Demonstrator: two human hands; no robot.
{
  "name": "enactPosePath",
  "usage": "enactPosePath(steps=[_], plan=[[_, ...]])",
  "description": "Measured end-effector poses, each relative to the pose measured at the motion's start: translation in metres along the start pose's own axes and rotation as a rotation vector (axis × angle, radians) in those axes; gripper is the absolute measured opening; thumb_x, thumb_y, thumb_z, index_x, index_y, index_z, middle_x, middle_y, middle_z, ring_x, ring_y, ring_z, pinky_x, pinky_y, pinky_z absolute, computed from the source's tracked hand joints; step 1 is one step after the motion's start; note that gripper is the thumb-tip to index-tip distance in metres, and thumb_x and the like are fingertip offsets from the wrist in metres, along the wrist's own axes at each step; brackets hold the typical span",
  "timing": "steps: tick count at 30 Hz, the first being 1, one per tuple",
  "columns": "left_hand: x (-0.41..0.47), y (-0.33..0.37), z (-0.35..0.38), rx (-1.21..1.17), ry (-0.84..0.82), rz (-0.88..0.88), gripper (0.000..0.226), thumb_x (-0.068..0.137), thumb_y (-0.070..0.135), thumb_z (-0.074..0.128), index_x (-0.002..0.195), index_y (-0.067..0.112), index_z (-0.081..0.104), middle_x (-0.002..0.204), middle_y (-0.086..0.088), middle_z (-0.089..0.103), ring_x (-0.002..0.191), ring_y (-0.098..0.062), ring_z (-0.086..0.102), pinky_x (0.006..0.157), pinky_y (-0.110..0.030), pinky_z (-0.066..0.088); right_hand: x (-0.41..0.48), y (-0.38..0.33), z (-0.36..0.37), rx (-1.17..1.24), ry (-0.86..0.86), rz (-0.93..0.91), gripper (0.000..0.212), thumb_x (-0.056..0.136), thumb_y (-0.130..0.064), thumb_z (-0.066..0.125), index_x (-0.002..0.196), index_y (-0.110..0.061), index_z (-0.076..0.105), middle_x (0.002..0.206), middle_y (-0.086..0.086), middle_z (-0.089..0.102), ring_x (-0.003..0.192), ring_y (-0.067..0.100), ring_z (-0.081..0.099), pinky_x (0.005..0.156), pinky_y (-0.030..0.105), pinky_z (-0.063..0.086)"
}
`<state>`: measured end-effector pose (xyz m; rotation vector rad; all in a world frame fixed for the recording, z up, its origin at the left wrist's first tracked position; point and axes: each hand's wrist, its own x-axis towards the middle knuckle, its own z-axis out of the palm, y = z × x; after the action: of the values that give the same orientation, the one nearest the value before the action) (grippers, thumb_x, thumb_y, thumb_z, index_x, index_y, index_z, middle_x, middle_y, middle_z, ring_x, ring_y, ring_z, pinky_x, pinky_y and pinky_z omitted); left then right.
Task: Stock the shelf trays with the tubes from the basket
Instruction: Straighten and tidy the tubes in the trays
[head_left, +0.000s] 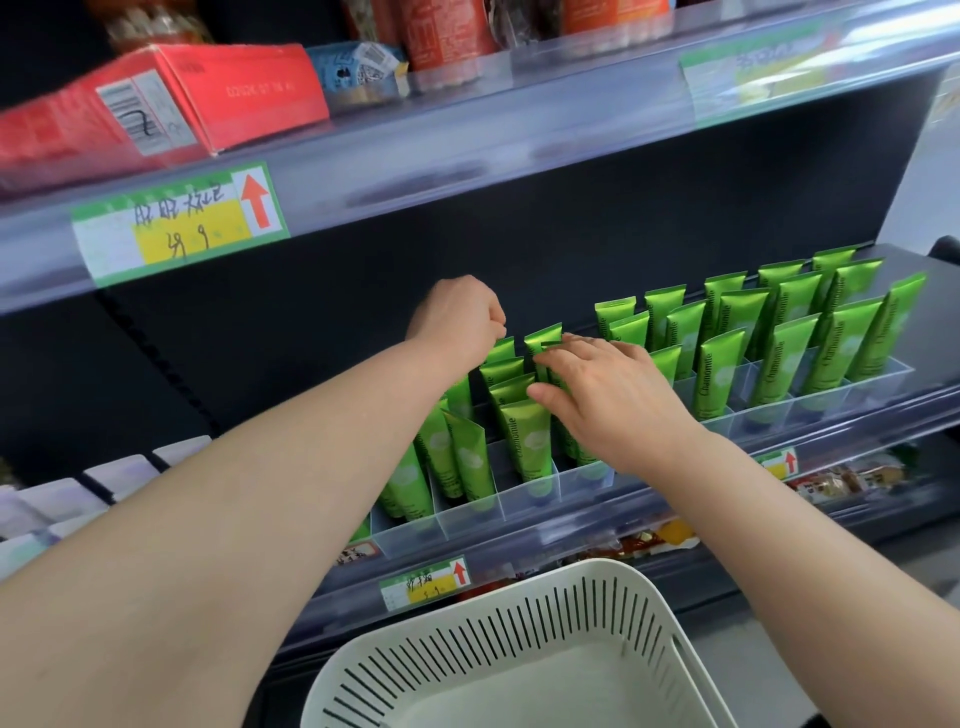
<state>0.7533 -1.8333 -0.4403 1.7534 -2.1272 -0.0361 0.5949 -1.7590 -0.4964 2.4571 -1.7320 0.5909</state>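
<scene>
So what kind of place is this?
Most likely a shop aisle, perhaps a convenience store. Green-and-yellow paper price tags with red arrows sit on the clear shelf edges, identical green plastic tubes stand in clear divided plastic trays, and a red cardboard box lies above.

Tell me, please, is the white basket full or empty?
Empty, as far as visible: the basket shows a bare white floor with nothing on it; its near end is cropped.

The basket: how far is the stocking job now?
Nearly finished, it seems. Done: green tubes stand in rows in the shelf trays; the visible part of the basket holds none. In hand: the right hand touches tube tops, the left hand reaches behind. Left: probably only straightening.
</scene>
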Motion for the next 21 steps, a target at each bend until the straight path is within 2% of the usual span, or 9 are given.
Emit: enactPosePath(steps=[6, 8, 11, 16, 21], plan=[[0.006, 0.017, 0.006, -0.028, -0.046, 0.062, 0.010, 0.086, 0.020, 0.069, 0.089, 0.016, 0.077, 0.099, 0.002, 0.072, 0.095, -0.020, 0.064, 0.085, -0.033, 0.053, -0.006, 0.012, -0.007, -0.063, 0.037, 0.060, 0.052, 0.096, -0.052, 0.034, 0.130, -0.018, 0.054, 0.135, 0.000, 0.055, 0.135, 0.018, 0.039, 0.106, 0.043, 0.031], [0.010, 0.022, 0.013, -0.001, -0.062, 0.067, 0.011, 0.086, 0.021, 0.070, 0.093, 0.016, 0.076, 0.100, 0.000, 0.071, 0.096, -0.022, 0.065, 0.085, -0.035, 0.053, -0.009, 0.017, -0.008, -0.076, 0.042, 0.069, 0.053, 0.096, -0.053, 0.035, 0.129, -0.017, 0.055, 0.136, 0.000, 0.054, 0.135, 0.018, 0.039, 0.106, 0.045, 0.032], [0.018, 0.025, 0.020, 0.012, -0.084, 0.055, 0.016, 0.085, 0.020, 0.071, 0.100, 0.022, 0.075, 0.105, 0.002, 0.071, 0.100, -0.021, 0.064, 0.084, -0.030, 0.051, -0.014, 0.024, -0.007, -0.064, 0.035, 0.064, 0.053, 0.096, -0.053, 0.037, 0.131, -0.016, 0.054, 0.136, 0.001, 0.055, 0.135, 0.018, 0.040, 0.106, 0.045, 0.032], [0.026, 0.031, 0.028, 0.073, -0.074, 0.022, 0.015, 0.085, 0.013, 0.065, 0.085, 0.024, 0.076, 0.098, 0.003, 0.072, 0.094, -0.023, 0.066, 0.072, -0.028, 0.049, -0.016, 0.028, -0.005, -0.035, 0.043, 0.034, 0.053, 0.097, -0.051, 0.037, 0.133, -0.016, 0.052, 0.137, -0.001, 0.054, 0.137, 0.017, 0.037, 0.108, 0.045, 0.030], [0.027, 0.035, 0.037, 0.113, -0.020, 0.012, 0.017, 0.085, 0.013, 0.062, 0.082, 0.023, 0.075, 0.093, 0.002, 0.071, 0.087, -0.024, 0.066, 0.067, -0.029, 0.050, -0.015, 0.030, -0.004, -0.034, 0.053, 0.026, 0.053, 0.097, -0.051, 0.037, 0.132, -0.016, 0.054, 0.135, 0.000, 0.056, 0.137, 0.017, 0.038, 0.108, 0.046, 0.032]])
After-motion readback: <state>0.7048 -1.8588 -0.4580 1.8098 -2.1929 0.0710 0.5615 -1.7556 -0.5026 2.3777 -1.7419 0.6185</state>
